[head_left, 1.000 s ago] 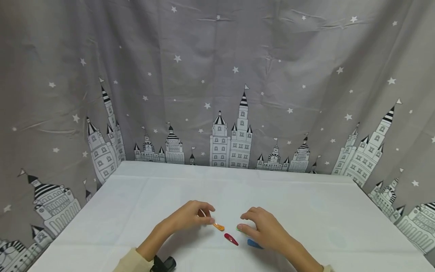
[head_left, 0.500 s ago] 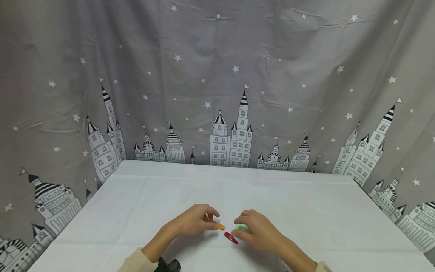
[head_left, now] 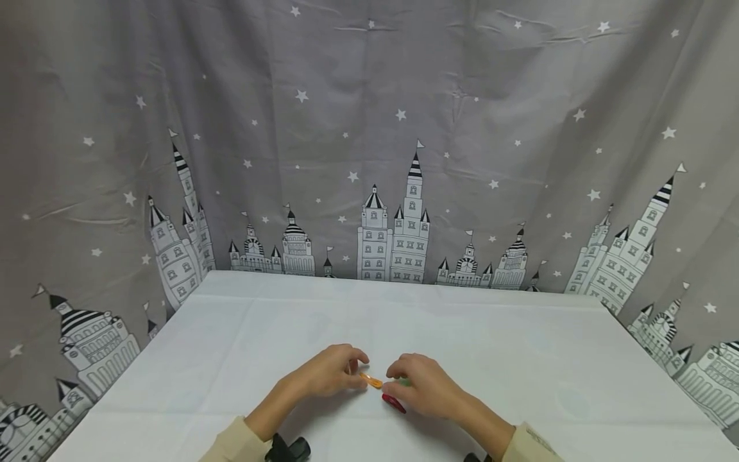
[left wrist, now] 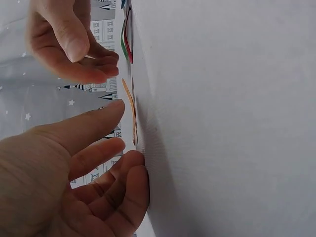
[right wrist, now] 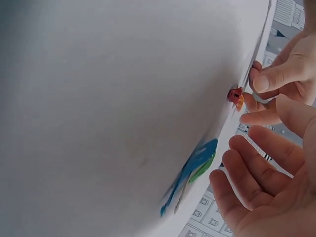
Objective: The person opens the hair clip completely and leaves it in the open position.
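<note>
An orange snap hair clip (head_left: 372, 381) lies on the white table between the two hands. My left hand (head_left: 330, 372) is at its left end, thumb and fingers loosely bent and apart; in the left wrist view the thumb is beside the orange clip (left wrist: 132, 106) without pinching it. From the right, my right hand (head_left: 426, 387) hovers near the clip's other end, fingers relaxed, holding nothing. Just in front lies a red hair clip (head_left: 394, 403). A green hair clip (head_left: 406, 382) shows partly behind the right fingers. The blue hair clip (right wrist: 201, 155) appears in the right wrist view under that hand.
White cloth covers the table (head_left: 491, 333). Behind it hangs a grey curtain (head_left: 323, 77) printed with castles and stars. Black wrist straps (head_left: 288, 449) show at the lower edge of the head view.
My right hand has moved left, over the green and blue clips and toward the orange one. My left hand has shifted slightly right, then back a little. The red clip is nearly unmoved.
</note>
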A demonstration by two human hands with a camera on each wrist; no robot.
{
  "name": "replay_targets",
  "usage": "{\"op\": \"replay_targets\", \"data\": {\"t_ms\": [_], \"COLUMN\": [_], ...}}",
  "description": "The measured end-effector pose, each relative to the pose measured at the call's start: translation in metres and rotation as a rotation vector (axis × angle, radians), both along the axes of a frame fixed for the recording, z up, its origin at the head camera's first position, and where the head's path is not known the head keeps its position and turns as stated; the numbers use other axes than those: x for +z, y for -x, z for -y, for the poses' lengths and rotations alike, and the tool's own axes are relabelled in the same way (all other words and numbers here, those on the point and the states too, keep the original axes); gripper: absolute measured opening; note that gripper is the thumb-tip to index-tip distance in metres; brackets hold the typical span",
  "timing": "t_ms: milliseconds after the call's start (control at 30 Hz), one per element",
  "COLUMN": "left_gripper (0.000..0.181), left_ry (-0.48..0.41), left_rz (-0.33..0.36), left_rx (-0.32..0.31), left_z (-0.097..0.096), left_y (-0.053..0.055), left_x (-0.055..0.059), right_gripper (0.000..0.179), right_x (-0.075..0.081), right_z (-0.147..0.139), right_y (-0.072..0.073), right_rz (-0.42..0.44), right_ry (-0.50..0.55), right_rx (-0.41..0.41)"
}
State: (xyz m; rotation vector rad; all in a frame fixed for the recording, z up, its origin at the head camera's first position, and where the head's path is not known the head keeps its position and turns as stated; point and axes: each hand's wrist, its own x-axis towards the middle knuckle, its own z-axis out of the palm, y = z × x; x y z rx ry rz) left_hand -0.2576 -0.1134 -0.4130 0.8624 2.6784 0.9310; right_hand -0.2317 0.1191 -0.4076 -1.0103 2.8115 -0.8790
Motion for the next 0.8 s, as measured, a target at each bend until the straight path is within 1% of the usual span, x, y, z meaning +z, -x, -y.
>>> {"op": "replay_targets", "data": {"t_ms": [167,367,600,800], "left_gripper": [0.034,0.025,0.014,0.010], "left_ry": [-0.006,-0.039,-0.054,-0.053], "left_rz": [0.002,0.044,0.043,0.037], "left_rx": [-0.005,0.004,0.012,0.013], "left_z": [0.000,0.001,0.002,0.001], "left_y": [0.004,0.006,0.007,0.004], "left_x": [-0.003,-0.005,-0.006,-0.006], "right_gripper": [0.024,0.023,0.022,0.019], "right_x": [-0.003,-0.004,-0.011,-0.014], "right_z": [0.002,0.004,0.007,0.009], "right_y": [0.003,0.005,0.011,0.012], "right_rz": [0.034,0.076,0.087,0.089], "right_ry": [0.001,0.019,0.051,0.061], "right_rx": [-0.004,-0.013,-0.033,-0.031]}}
